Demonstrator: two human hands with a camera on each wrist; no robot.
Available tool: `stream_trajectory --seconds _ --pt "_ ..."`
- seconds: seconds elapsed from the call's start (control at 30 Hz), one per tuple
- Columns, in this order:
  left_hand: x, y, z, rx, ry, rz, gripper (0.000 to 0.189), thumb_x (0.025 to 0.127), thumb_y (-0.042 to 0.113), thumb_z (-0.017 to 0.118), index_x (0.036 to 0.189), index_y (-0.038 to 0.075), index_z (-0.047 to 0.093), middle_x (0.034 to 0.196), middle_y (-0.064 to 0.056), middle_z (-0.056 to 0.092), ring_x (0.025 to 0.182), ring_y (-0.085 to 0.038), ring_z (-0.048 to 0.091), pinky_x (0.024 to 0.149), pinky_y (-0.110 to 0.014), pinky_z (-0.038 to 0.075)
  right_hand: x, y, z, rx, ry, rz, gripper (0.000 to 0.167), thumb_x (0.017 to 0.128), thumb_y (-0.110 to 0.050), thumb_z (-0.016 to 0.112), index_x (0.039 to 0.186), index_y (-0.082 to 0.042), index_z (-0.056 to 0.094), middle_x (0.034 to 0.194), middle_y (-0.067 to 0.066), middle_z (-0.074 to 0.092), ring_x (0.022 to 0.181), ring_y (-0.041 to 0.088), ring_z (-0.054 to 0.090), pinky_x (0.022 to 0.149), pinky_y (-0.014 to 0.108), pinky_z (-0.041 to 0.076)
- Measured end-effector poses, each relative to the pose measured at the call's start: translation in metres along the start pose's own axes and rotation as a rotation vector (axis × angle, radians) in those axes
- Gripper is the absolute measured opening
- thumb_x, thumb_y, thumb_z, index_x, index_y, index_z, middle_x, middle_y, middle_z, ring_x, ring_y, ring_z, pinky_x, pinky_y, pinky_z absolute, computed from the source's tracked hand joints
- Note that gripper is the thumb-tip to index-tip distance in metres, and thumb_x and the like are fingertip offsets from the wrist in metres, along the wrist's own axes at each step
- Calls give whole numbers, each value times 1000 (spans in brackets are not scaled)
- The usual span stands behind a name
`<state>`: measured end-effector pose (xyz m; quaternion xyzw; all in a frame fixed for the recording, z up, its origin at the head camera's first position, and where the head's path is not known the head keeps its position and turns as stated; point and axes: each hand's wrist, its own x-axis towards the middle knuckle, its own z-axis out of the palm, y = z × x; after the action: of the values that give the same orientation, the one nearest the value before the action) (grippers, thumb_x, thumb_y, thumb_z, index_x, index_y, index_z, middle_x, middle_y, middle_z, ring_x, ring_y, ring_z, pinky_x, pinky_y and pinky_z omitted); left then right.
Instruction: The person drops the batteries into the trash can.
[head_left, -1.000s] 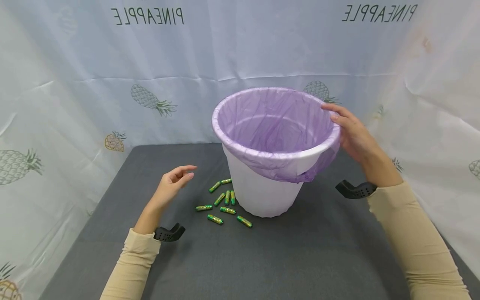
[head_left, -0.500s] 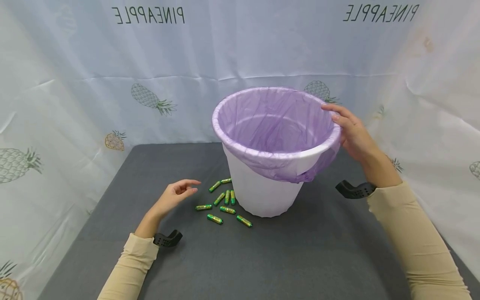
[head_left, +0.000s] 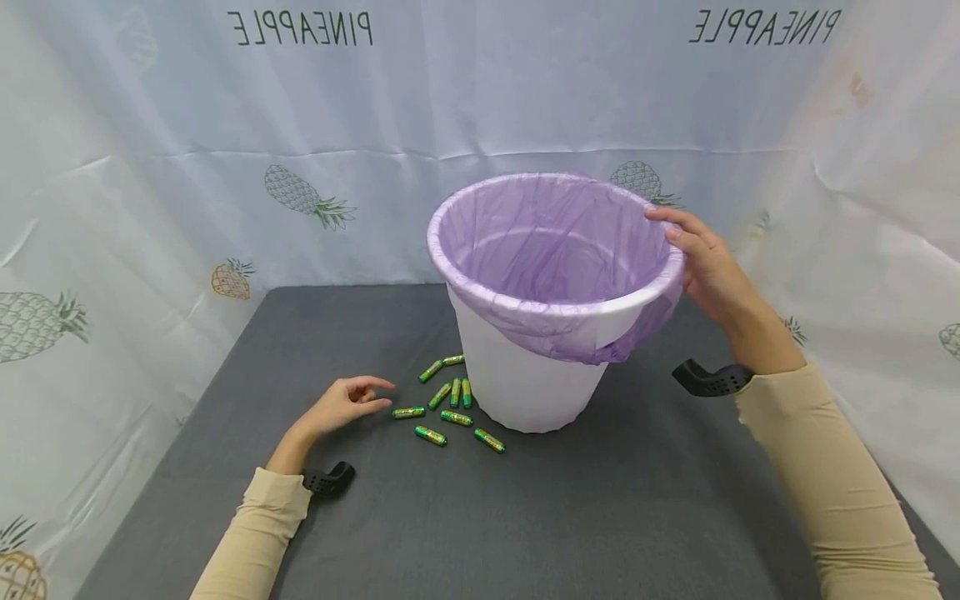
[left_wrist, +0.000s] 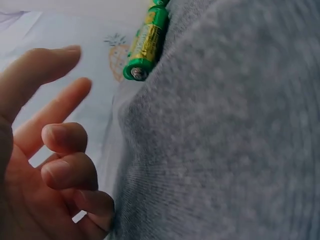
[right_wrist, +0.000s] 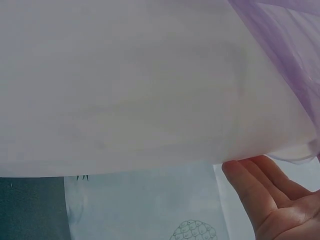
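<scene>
A white trash bin [head_left: 517,358] stands upright, lined with a thin purple bag [head_left: 551,250] folded over its rim. My right hand [head_left: 712,271] grips the rim at the right; in the right wrist view its fingers [right_wrist: 250,182] lie against the outer wall. Several green and gold batteries [head_left: 456,417] lie scattered at the bin's left foot. My left hand [head_left: 337,407] is low over the table, holding nothing, thumb and index finger apart just left of the nearest battery [head_left: 408,412]. In the left wrist view that battery [left_wrist: 148,40] lies beyond the fingertips, the other fingers bent.
The dark grey table [head_left: 600,517] reaches back to a pale curtain [head_left: 420,100] printed with pineapples. Curtain also hangs along both sides. A black wrist mount [head_left: 330,479] sits on the left wrist and another mount [head_left: 712,380] on the right.
My left hand has come down toward the leftmost battery, its wrist lowering and shifting slightly left. The right hand, bin and batteries have stayed in place.
</scene>
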<state>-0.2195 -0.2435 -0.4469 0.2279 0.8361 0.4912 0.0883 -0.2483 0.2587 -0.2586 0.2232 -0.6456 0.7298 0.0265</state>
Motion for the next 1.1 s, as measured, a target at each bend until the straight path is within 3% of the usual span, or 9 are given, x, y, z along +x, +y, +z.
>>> stream_trajectory --seconds 0.17,0.43,0.67,0.93,1.1 --pt "1 1 2 54 -11 -32 25 87 13 70 107 -2 69 68 8 42 56 4 33 53 -18 33 0 1 -1 -6 -1 -7 26 100 -16 46 115 -25 66 113 -1 54 87 6 60 66 18 53" --pt "6 5 6 104 -38 -89 27 85 16 73 107 1 71 67 5 40 55 2 31 57 -17 31 0 1 -1 -8 3 -16 27 101 -15 45 115 -24 65 113 -1 54 88 6 60 67 18 53" --pt "5 10 6 129 -61 -85 28 83 14 74 105 -2 72 63 5 40 54 0 30 56 -18 31 0 -2 -1 -14 -3 0 25 101 -17 45 116 -24 64 116 -1 52 89 6 60 67 19 53" --pt "4 10 6 171 -67 -80 24 81 16 77 100 2 75 77 -6 58 61 0 37 58 -17 33 0 -1 0 -11 -2 -3 25 101 -17 44 114 -25 64 113 -1 53 87 6 60 67 18 52" --pt "1 6 6 165 -48 -38 18 82 15 76 96 4 76 74 -2 56 60 1 37 57 -17 33 0 1 0 6 -9 11 24 101 -17 45 115 -24 64 112 -1 53 86 6 60 66 18 53"
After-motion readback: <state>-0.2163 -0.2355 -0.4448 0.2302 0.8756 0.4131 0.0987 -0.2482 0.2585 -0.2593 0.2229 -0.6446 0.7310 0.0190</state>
